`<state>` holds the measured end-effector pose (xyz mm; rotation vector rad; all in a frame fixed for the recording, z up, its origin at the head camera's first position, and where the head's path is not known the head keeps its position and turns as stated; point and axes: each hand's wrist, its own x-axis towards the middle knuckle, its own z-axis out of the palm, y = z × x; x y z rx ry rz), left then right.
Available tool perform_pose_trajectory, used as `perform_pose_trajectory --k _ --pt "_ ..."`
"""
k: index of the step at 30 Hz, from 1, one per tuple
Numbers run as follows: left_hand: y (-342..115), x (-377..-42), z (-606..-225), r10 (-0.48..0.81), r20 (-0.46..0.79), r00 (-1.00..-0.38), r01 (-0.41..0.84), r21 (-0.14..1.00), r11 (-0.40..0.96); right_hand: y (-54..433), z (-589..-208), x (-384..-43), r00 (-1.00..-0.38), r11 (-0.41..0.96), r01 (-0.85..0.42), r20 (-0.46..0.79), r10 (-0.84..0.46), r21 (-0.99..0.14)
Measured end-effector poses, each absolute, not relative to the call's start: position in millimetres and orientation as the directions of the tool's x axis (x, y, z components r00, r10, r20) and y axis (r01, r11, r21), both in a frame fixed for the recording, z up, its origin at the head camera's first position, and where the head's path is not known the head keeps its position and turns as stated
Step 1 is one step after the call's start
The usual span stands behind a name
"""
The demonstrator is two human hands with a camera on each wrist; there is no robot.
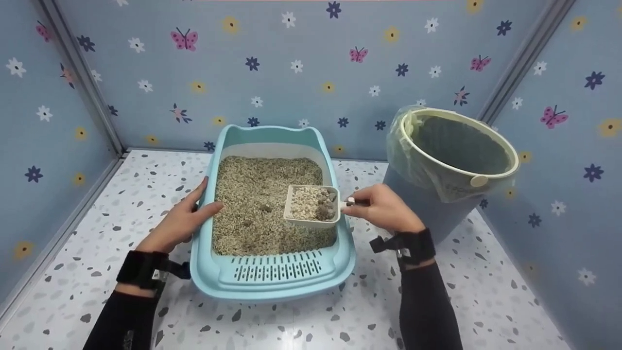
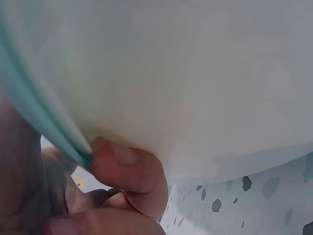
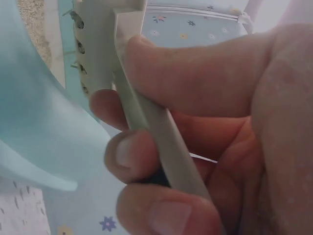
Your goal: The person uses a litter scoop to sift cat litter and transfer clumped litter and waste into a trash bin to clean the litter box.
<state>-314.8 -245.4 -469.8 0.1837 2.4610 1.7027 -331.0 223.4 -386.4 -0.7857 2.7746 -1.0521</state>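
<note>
A blue litter box (image 1: 272, 287) stands on the floor, filled with tan granular litter (image 1: 262, 180) that has a few dark clumps. My left hand (image 1: 182, 218) grips its left rim, thumb over the top; the left wrist view shows curled fingers (image 2: 132, 171) under the rim, against the pale outer wall. Above the litter's right side is a pale litter scoop (image 1: 286, 204), carrying granules and several grey-brown clumps. My right hand (image 1: 384, 206) holds the scoop by its handle (image 3: 171, 142), with the thumb on one side and fingers wrapped round the other.
A tall blue bin (image 1: 413, 194) with a cream rim and a thin yellowish bag (image 1: 413, 163) lining it stands right of the litter box. Flower-patterned walls (image 1: 311, 73) enclose the back and both sides. The floor (image 1: 233, 328) is white with grey specks.
</note>
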Motion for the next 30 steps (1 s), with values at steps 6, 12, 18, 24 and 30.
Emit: perform_pose_trajectory --k 6,12,18,24,30 --pt "-244.4 -315.1 -470.5 0.163 -0.069 -0.984 -0.003 0.926 0.379 211.9 -388.7 -334.1 -0.833 0.63 -0.507 0.148 -0.533 -0.589" --pt "-243.4 -317.1 -469.8 0.169 -0.058 -0.984 0.012 0.923 0.385 222.9 -384.8 -328.7 -0.868 0.642 -0.435 0.106 -0.485 -0.631" --pt "-244.4 -316.6 -470.0 0.161 -0.06 -0.985 0.009 0.918 0.396 209.0 -389.4 -332.9 -0.849 0.628 -0.454 0.095 -0.519 -0.632" --pt "-242.6 -319.4 -468.8 0.181 -0.045 -0.982 0.026 0.928 0.373 220.0 -387.9 -328.5 -0.866 0.624 -0.429 0.101 -0.49 -0.653" --pt "-244.3 -318.2 -468.4 0.177 -0.063 -0.982 0.01 0.923 0.384 210.4 -388.7 -331.3 -0.822 0.585 -0.472 0.088 -0.563 -0.66"
